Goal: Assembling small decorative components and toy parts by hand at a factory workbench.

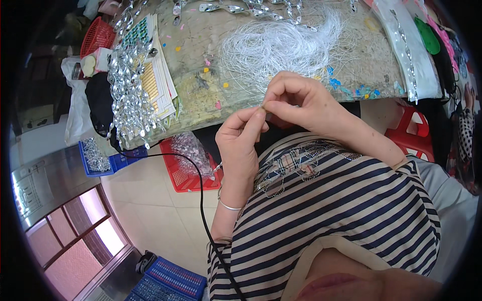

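Note:
My left hand [240, 136] and my right hand [304, 100] meet at their fingertips, just off the table's near edge. Thumb and forefinger are pinched together on each side. Whatever lies between them is too small to make out. Right beyond the hands, a loose tangle of clear white thread [281, 47] spreads over the table [196, 98]. Some strands trail down toward my fingers, but I cannot tell whether they are held.
Shiny twisted silver strips [128, 90] hang over the table's left side, beside paper cards [159, 83]. More strips lie along the far edge. A black cord [202, 200] runs past my left arm. Below stand a red basket [182, 176], a blue tray [120, 161] and a red stool [411, 131].

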Demonstrator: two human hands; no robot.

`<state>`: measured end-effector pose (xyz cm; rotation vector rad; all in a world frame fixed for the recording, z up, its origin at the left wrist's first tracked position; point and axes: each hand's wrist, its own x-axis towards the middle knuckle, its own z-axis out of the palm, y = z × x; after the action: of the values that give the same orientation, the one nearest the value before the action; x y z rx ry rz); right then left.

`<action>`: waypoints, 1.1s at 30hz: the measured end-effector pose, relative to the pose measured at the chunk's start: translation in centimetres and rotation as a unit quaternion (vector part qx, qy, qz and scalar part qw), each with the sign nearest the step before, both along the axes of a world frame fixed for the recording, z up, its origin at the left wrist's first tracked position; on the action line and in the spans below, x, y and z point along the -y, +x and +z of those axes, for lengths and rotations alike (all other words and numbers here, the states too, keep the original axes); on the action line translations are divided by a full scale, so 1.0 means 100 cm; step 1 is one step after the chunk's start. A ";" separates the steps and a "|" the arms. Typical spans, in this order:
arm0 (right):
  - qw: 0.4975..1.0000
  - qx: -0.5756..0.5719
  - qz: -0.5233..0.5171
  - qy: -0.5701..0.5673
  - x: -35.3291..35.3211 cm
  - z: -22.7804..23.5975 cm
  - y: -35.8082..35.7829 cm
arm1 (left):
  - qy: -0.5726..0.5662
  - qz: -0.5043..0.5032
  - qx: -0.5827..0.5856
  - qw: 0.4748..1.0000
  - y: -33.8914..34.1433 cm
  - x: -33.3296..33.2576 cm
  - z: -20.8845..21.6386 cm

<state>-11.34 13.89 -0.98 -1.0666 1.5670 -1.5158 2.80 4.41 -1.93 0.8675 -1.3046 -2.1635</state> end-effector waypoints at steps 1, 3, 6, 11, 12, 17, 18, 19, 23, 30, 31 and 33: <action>0.992 0.122 0.017 0.010 0.000 -0.002 -0.001 | -0.003 0.001 0.005 1.000 0.000 0.000 -0.001; 0.989 0.147 0.023 0.019 -0.001 -0.002 -0.002 | -0.009 0.008 0.001 1.000 -0.002 0.000 -0.001; 0.979 0.196 0.026 0.058 -0.003 0.007 -0.002 | -0.028 0.013 0.004 1.000 -0.001 0.000 0.002; 0.974 0.206 0.028 0.092 -0.004 0.008 -0.003 | -0.048 0.008 0.012 0.999 -0.002 -0.001 0.003; 0.975 0.209 0.025 0.071 -0.004 0.009 -0.002 | -0.058 0.002 0.015 0.998 -0.002 -0.001 0.004; 0.982 0.180 0.044 0.020 -0.002 -0.001 -0.004 | -0.094 -0.020 0.015 0.995 -0.002 -0.002 0.004; 0.984 0.173 0.040 0.027 -0.002 -0.001 -0.005 | -0.105 -0.027 0.030 0.994 -0.003 -0.002 0.005; 0.985 0.166 0.036 0.034 -0.001 0.000 -0.005 | -0.116 -0.034 0.045 0.992 -0.003 -0.002 0.006; 0.973 0.212 0.033 0.082 -0.003 0.004 -0.008 | -0.100 -0.031 0.061 0.993 -0.004 -0.001 0.007; 0.958 0.275 0.040 0.075 0.000 0.002 -0.012 | -0.095 -0.042 0.085 0.991 -0.005 0.001 0.007; 0.955 0.285 0.045 0.067 0.002 0.001 -0.012 | -0.096 -0.050 0.083 0.991 -0.005 0.003 0.009; 0.955 0.290 0.040 0.034 0.002 0.001 -0.015 | -0.103 -0.061 0.087 0.989 -0.003 0.005 0.009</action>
<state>-12.80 13.67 -0.85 -0.5590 1.1371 -1.5251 2.49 3.87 -1.04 0.9306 -1.6748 -2.0314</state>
